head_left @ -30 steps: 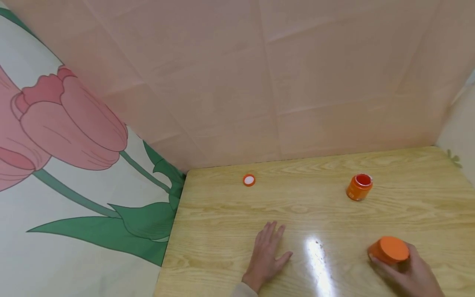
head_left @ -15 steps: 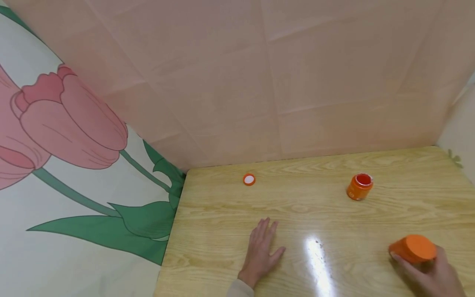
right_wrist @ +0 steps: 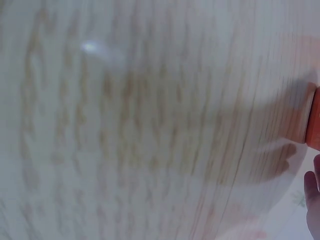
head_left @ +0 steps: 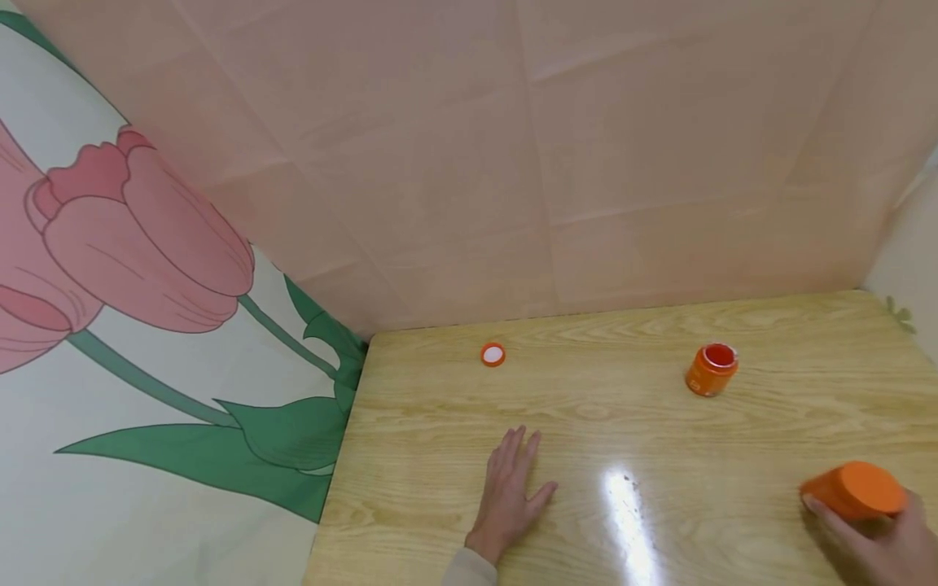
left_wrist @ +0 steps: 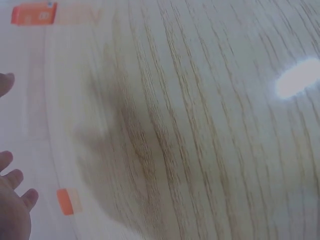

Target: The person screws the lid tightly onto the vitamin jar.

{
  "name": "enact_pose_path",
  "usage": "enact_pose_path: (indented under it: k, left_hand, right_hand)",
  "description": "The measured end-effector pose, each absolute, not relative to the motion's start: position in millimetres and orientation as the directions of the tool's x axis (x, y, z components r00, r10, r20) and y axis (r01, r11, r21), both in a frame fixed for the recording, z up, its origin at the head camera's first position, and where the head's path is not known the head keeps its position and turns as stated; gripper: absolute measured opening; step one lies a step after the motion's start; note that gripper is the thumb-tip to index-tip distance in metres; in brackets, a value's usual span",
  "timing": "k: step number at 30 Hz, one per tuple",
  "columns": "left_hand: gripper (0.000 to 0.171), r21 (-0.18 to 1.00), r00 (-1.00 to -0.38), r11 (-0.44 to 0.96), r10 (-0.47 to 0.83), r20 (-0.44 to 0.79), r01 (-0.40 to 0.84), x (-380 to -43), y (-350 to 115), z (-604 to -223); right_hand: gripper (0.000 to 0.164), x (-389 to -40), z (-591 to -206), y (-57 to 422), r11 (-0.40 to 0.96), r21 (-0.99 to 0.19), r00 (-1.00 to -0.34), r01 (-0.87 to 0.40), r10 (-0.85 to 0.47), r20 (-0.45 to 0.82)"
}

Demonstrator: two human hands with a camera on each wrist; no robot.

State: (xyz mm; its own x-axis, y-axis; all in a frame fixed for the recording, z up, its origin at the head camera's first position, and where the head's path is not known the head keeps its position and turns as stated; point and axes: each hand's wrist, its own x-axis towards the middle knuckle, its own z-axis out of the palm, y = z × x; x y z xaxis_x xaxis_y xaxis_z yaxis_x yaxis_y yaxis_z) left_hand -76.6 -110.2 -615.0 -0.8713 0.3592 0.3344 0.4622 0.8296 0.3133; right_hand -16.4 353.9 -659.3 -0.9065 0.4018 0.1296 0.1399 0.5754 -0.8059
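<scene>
My right hand (head_left: 897, 541) grips an orange cylinder (head_left: 872, 490) with a flat round face, low at the right of the head view. The thumb lies along its near side, and the far fingers are mostly hidden. In the right wrist view only a slice of the orange cylinder (right_wrist: 314, 122) and some fingertips show at the right edge. Over the table at lower centre, my left hand (head_left: 506, 500) has straight, spread fingers and holds nothing. Beyond the hands stands an uncapped orange jar (head_left: 709, 376) with a red inside. A small orange lid (head_left: 493, 355), white inside up, lies at the back left.
The wood-grain table (head_left: 586, 423) is glossy, with a bright light reflection at its near middle. A pinkish cloth (head_left: 410, 179) hangs along its back edge. To the left hangs a tulip-printed cloth (head_left: 146, 236), and pale cloth borders the right side.
My right hand has moved right across the table with the orange cylinder. My left hand has shifted slightly left. The jar and lid stay put.
</scene>
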Motion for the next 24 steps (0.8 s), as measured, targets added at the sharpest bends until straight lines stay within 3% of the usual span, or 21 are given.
enact_pose_path:
  k: [3, 6, 9, 13, 20, 24]
  left_hand:
    - [0.079, 0.318, -0.873, 0.829, 0.356, 0.334, 0.459, -76.9, -110.5, -614.9]
    - [0.079, 0.323, -0.874, 0.828, 0.353, 0.334, 0.458, -76.9, -111.0, -614.4]
    - [0.078, 0.326, -0.876, 0.829, 0.350, 0.332, 0.455, -76.4, -112.3, -613.8]
    - [0.078, 0.329, -0.881, 0.832, 0.343, 0.326, 0.446, -76.6, -114.2, -613.6]
    - [0.077, 0.335, -0.887, 0.836, 0.335, 0.318, 0.435, -77.6, -116.2, -613.3]
    - [0.077, 0.341, -0.887, 0.832, 0.336, 0.318, 0.437, -77.4, -116.6, -612.1]
  right_hand:
    - [0.062, -15.5, -658.6, 355.5, 0.565, -0.806, -0.874, 0.174, 0.466, 0.137]
    - [0.065, -15.1, -659.0, 357.6, 0.570, -0.800, -0.857, 0.189, 0.493, 0.149]
    - [0.060, -14.1, -661.5, 359.1, 0.579, -0.776, -0.837, 0.250, 0.532, 0.127]
    - [0.066, -12.1, -667.0, 360.4, 0.541, -0.765, -0.814, 0.348, 0.580, 0.040]
    - [0.060, -7.5, -678.9, 361.9, 0.535, -0.798, -0.842, 0.280, 0.536, 0.064]
    - [0.082, -6.0, -676.3, 348.0, 0.449, -0.789, -0.754, 0.421, 0.656, -0.029]
